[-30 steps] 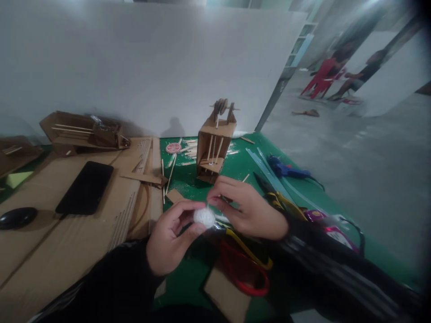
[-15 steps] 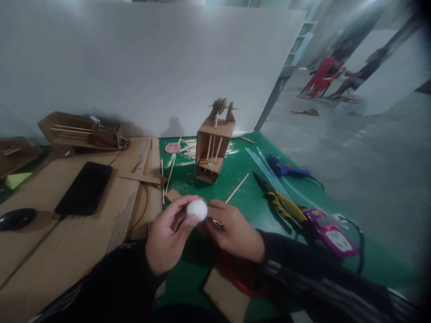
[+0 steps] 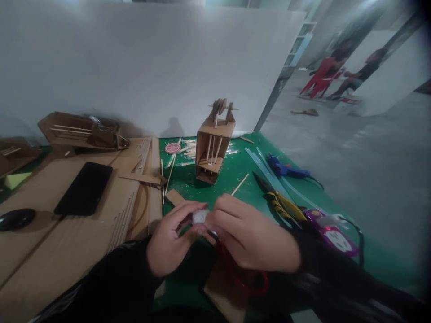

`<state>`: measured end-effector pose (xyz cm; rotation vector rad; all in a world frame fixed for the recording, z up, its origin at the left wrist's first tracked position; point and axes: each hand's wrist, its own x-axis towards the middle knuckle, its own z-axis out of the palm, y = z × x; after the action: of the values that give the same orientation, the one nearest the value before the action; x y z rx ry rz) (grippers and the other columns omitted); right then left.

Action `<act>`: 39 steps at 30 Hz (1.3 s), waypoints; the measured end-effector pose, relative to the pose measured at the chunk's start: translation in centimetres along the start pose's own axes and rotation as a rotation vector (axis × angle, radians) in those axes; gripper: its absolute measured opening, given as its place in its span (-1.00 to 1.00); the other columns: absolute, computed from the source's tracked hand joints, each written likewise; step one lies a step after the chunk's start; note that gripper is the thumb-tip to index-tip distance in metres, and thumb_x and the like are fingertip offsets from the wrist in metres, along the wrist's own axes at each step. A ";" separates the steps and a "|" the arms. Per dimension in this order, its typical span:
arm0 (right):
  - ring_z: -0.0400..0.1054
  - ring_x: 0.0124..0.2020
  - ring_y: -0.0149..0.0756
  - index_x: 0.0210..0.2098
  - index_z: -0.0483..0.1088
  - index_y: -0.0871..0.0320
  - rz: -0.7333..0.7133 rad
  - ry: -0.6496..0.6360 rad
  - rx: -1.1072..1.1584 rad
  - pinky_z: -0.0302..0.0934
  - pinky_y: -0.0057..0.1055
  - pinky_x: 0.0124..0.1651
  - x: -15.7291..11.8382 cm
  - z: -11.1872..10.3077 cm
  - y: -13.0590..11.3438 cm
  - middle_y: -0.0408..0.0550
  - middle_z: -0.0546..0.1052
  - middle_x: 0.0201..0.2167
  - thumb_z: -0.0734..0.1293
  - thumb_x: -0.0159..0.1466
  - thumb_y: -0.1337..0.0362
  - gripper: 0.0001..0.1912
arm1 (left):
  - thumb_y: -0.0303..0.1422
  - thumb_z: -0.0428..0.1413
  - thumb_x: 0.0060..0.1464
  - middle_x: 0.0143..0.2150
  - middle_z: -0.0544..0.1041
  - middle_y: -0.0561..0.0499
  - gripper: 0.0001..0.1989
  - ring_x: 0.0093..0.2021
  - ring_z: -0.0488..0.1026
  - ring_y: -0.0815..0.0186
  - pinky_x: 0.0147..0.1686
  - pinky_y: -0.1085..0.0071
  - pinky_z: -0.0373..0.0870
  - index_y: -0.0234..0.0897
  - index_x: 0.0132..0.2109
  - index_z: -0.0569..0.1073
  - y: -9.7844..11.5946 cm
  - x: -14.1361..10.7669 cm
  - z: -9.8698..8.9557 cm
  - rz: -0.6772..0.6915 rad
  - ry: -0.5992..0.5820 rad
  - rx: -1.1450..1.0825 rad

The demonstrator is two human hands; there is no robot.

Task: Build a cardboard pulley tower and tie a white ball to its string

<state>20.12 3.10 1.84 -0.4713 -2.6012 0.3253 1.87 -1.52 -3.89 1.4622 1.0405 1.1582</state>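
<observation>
My left hand [image 3: 175,237] is closed round a small white ball [image 3: 200,217] that looks like wound string, its thumb and fingers gripping the left side. My right hand [image 3: 247,231] is pressed against the ball's right side with fingers pinched together; what lies between them is hidden. Below the right hand, a red loop-shaped handle [image 3: 256,287] rests over a piece of cardboard [image 3: 224,294]. Beyond both hands stands an upright cardboard box frame [image 3: 215,128], with thin sticks inside and round cardboard discs on an axle at its top.
Pliers [image 3: 283,204], a blue glue gun [image 3: 286,168] and a purple power strip [image 3: 332,231] lie at right. A black phone [image 3: 84,188] and a mouse [image 3: 17,219] are at left. Wooden sticks [image 3: 188,150] lie behind. People sit far off by a red chair [image 3: 318,80].
My right hand has moved over the ball and now covers more of it. The ball sits slightly lower and farther right. The left hand has barely moved.
</observation>
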 end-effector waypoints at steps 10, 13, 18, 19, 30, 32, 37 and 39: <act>0.30 -0.37 -0.38 -0.29 0.46 0.23 0.122 0.154 0.331 0.18 -0.46 -0.32 1.4 1.5 4.6 -0.06 0.41 -0.41 0.27 0.32 0.34 -0.87 | -0.43 0.18 0.10 -0.10 0.41 0.01 -0.71 -0.08 0.42 0.34 -0.07 0.47 0.35 -0.18 -0.05 0.31 -0.4 -0.1 0.2 0.000 0.080 -0.261; 0.31 -0.38 -0.38 -0.33 0.47 0.23 0.210 0.172 0.381 0.18 -0.46 -0.32 1.0 2.9 5.1 -0.07 0.43 -0.43 0.27 0.32 0.33 -0.84 | -0.42 0.16 0.12 -0.07 0.41 -0.02 -0.77 -0.03 0.40 0.33 -0.03 0.47 0.32 -0.21 -0.07 0.35 -0.3 -0.1 0.2 0.004 0.057 -0.227; 0.30 -0.39 -0.37 -0.33 0.44 0.23 0.256 0.116 0.386 0.16 -0.47 -0.34 0.2 4.4 4.9 -0.06 0.41 -0.42 0.23 0.31 0.38 -0.85 | -0.42 0.16 0.12 0.09 0.31 -0.04 -0.78 0.03 0.37 0.32 0.00 0.47 0.30 -0.20 -0.07 0.36 -0.2 -0.1 0.3 0.041 0.140 -0.184; 0.28 -0.40 -0.38 -0.35 0.42 0.23 0.257 0.104 0.377 0.15 -0.47 -0.35 0.0 4.5 4.6 -0.06 0.39 -0.43 0.23 0.30 0.40 -0.85 | -0.41 0.15 0.13 0.09 0.32 -0.04 -0.78 0.03 0.37 0.32 0.00 0.46 0.30 -0.20 -0.07 0.35 -0.1 -0.1 0.3 0.036 0.143 -0.181; 0.15 -0.39 -0.32 -0.39 0.28 0.22 0.082 -0.048 0.129 0.07 -0.42 -0.35 -0.8 0.8 0.3 -0.04 0.33 -0.45 0.15 0.27 0.47 -0.86 | -0.35 0.08 0.18 -0.05 0.44 -0.10 -0.76 -0.04 0.41 0.21 -0.03 0.31 0.33 -0.24 -0.01 0.32 -0.8 -0.1 0.1 0.009 0.157 0.111; 0.15 -0.38 -0.31 -0.37 0.30 0.23 0.059 -0.047 0.115 0.09 -0.42 -0.34 -0.4 0.0 0.3 -0.02 0.33 -0.43 0.14 0.29 0.46 -0.84 | -0.35 0.09 0.18 -0.05 0.45 -0.09 -0.74 -0.05 0.43 0.22 -0.04 0.34 0.34 -0.22 0.01 0.30 -0.8 -0.2 0.2 -0.016 0.100 0.063; 0.19 -0.35 -0.32 -0.28 0.40 0.28 0.001 -0.034 0.109 0.15 -0.43 -0.31 0.8 -1.0 1.3 0.01 0.34 -0.38 0.17 0.33 0.42 -0.83 | -0.36 0.10 0.18 0.00 0.46 -0.07 -0.76 0.03 0.41 0.24 0.03 0.39 0.30 -0.21 -0.01 0.35 -0.1 -0.4 0.0 -0.054 -0.034 -0.116; 0.23 -0.35 -0.34 -0.25 0.43 0.28 -0.009 -0.018 0.155 0.17 -0.45 -0.29 1.2 -1.0 1.8 -0.01 0.34 -0.38 0.19 0.35 0.40 -0.82 | -0.37 0.11 0.17 0.00 0.46 -0.06 -0.77 0.03 0.41 0.26 0.03 0.42 0.30 -0.21 -0.01 0.37 0.1 -0.4 0.0 -0.060 -0.053 -0.188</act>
<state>20.09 5.34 2.70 -0.4037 -2.5699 0.5257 1.84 -1.89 -3.87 1.2987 0.9079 1.1364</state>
